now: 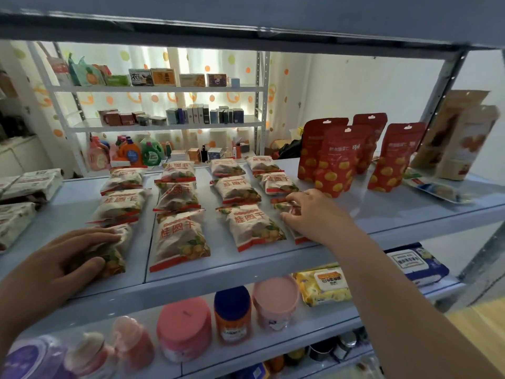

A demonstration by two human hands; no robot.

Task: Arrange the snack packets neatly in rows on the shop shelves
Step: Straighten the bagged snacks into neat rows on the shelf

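Right hand (308, 212) pinches the front packet (296, 233) of the rightmost row, mostly hidden, seemingly near the shelf (382, 214) lip; left hand (68, 255) lies flat on another packet (114, 253). Sliding either forward could tip it off.

12 white snack pkts (179, 236), 4 red pouches (338, 162), 2 hands (314, 214).

The pale blue shelf (382, 212) is loaded with white snack packets (179, 239) laid flat in four columns running toward 12 o'clock. At 2 o'clock, red pouches (338, 162) are stood upright, with tan pouches (461, 140) leaned just beside them and a flat tray pack (437, 188) laid at their foot. At 9 o'clock, more white packets (30, 184) are stacked.
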